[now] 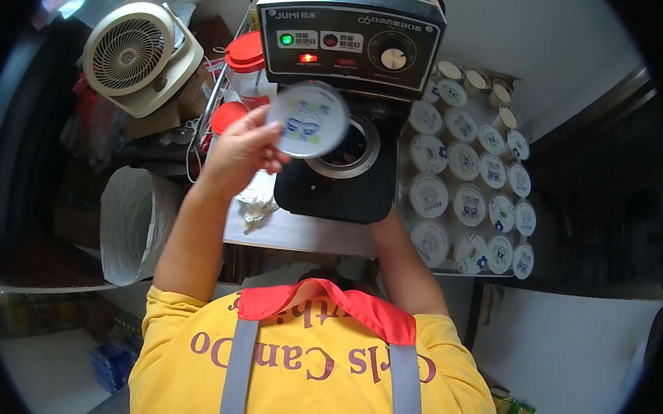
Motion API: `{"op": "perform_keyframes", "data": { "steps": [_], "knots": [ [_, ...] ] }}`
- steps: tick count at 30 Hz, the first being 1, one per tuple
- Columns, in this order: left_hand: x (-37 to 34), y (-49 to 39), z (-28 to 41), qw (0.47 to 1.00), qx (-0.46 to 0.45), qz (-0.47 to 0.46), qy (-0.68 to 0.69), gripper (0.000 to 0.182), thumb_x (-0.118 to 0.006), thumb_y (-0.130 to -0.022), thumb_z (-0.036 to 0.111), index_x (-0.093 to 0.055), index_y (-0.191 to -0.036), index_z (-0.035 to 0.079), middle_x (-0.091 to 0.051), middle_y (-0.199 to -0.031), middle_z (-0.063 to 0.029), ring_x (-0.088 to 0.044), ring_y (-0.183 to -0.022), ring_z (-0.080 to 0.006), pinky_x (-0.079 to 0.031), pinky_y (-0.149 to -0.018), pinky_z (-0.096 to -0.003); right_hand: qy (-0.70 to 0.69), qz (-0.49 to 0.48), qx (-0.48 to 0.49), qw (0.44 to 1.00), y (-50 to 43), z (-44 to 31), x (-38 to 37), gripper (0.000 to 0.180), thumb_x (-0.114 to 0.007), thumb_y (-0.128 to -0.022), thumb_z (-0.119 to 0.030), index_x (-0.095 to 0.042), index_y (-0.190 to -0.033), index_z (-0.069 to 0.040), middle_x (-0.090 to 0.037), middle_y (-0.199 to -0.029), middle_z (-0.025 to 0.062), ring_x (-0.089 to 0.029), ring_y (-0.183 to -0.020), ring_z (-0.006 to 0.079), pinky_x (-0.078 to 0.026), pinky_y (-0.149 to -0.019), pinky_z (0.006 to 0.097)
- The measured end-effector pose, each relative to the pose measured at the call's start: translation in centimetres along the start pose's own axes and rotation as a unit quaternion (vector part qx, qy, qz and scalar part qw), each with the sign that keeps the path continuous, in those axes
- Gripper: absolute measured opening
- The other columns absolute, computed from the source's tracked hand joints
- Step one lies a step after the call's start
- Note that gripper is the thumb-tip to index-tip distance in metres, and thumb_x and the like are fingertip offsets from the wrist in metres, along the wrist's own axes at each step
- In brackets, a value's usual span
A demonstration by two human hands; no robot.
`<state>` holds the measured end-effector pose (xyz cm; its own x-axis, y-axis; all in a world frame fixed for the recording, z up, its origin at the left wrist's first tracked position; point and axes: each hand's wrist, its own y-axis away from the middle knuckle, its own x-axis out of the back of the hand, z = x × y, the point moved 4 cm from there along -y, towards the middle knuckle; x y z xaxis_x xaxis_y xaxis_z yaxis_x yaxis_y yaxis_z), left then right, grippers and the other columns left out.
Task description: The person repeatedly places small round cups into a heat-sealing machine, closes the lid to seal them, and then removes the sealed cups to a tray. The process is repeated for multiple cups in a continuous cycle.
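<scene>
Above the black plate of a cup sealing machine (350, 46), my left hand (250, 145) grips a sealed cup (308, 120) by its edge, its round printed film top facing up and slightly blurred. Behind the cup, partly covered by it, is the metal ring (368, 164) set in the plate. A green lamp and an orange-red power switch glow on the machine's front panel, beside a dial. My right forearm reaches under the plate at its right front corner; the right hand itself is hidden there.
Rows of sealed cups (469, 205) stand on a metal tray at the right. Left of the machine are red-lidded containers (245, 51), a crumpled tissue (257, 208), a white lined bin (137, 226) and a beige fan (129, 49).
</scene>
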<state>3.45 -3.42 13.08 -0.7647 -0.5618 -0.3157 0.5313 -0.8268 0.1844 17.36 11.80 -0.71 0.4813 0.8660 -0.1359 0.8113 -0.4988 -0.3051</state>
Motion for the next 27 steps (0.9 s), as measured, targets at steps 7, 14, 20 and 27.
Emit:
{"op": "perform_keyframes", "data": {
  "steps": [7,14,20,27],
  "knots": [
    [0.2,4.0,3.6,0.998,-0.032,-0.059,-0.014,0.046,-0.055,-0.092,0.016,-0.04,-0.131,-0.002,-0.064,-0.085,-0.0098,-0.064,-0.058,-0.0105,-0.049,-0.043,-0.0194,0.164,0.184,-0.045,0.968,5.9,1.2,4.8,0.033,-0.057,-0.089,-0.02,-0.056,-0.116,0.0,-0.062,-0.099,0.008,-0.06,-0.086,0.017,-0.049,-0.078,0.0292],
    [-3.7,6.7,0.1,0.989,0.05,-0.132,-0.041,0.048,-0.057,-0.091,0.017,-0.042,-0.133,-0.001,-0.065,-0.093,-0.011,-0.064,-0.06,-0.0101,-0.05,-0.047,-0.0194,0.187,0.078,-0.168,0.965,8.6,-9.7,3.5,0.046,-0.049,-0.094,-0.033,-0.054,-0.122,0.002,-0.062,-0.078,0.0056,-0.058,-0.065,0.0131,-0.047,-0.064,0.0262],
    [-11.3,6.0,-4.3,0.972,0.107,-0.202,-0.049,0.051,-0.056,-0.092,0.021,-0.039,-0.136,0.001,-0.064,-0.093,-0.0061,-0.06,-0.063,-0.0065,-0.049,-0.051,-0.0192,0.034,-0.008,-0.201,0.979,10.1,-16.7,6.0,0.048,-0.048,-0.096,-0.035,-0.048,-0.128,0.0,-0.064,-0.086,0.0046,-0.057,-0.066,0.0073,-0.046,-0.058,0.0217],
    [-20.6,0.8,-7.1,0.981,0.068,-0.163,-0.079,0.051,-0.055,-0.093,0.023,-0.039,-0.136,0.001,-0.062,-0.082,-0.0046,-0.057,-0.06,-0.0062,-0.047,-0.051,-0.0194,0.023,0.006,-0.226,0.974,7.7,-18.3,14.1,0.039,-0.053,-0.094,-0.022,-0.048,-0.126,0.0,-0.063,-0.09,0.0036,-0.057,-0.061,0.0072,-0.048,-0.053,0.0204]
  ]
}}
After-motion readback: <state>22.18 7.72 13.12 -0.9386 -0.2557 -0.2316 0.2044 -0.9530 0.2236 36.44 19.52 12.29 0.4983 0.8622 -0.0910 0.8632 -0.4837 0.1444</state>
